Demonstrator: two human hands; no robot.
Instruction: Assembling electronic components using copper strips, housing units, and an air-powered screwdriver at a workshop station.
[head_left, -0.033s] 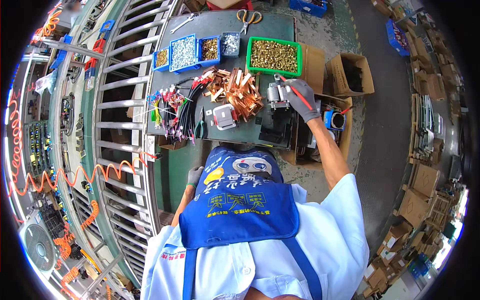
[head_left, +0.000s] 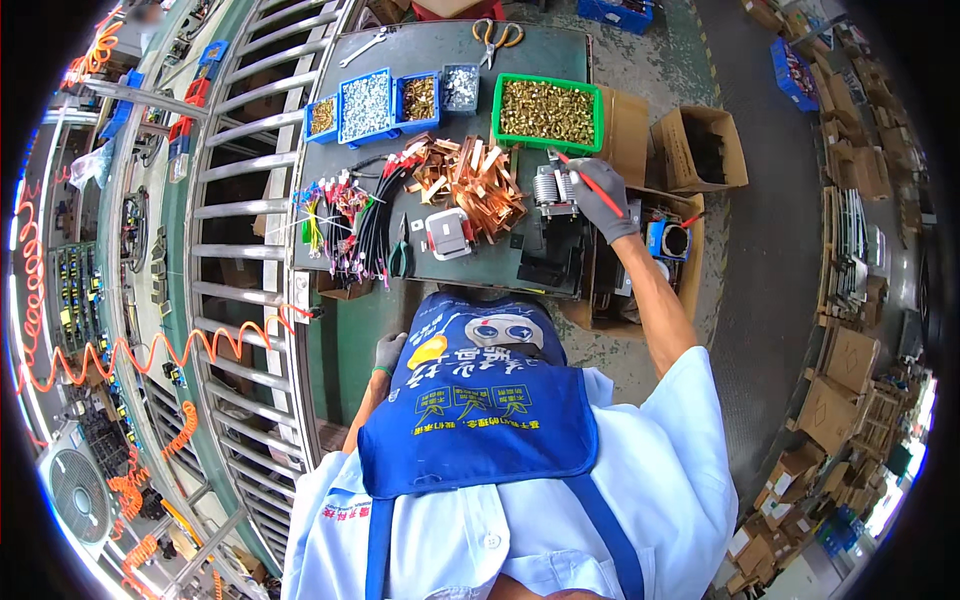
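My right hand (head_left: 603,197), in a grey glove, is closed around a slim red pen (head_left: 597,187) at the right side of the workbench. The pen's dark end points up and left, over a silver ribbed metal component (head_left: 553,188) standing on the bench. My left hand (head_left: 389,352), also gloved in grey, hangs low beside my blue apron, off the bench. Its fingers are partly hidden, so I cannot tell how they are held. Between the hands lie a white-and-red square part (head_left: 448,234), dark-handled pliers (head_left: 400,257) and a heap of copper strips (head_left: 475,185).
A green tray (head_left: 597,120) of brass fasteners and several blue bins (head_left: 367,105) of small hardware line the bench's far part. Bundled cables (head_left: 345,225) lie left, scissors (head_left: 494,42) and a wrench (head_left: 362,48) at the back. Cardboard boxes (head_left: 700,150) stand right, a roller conveyor (head_left: 245,210) left.
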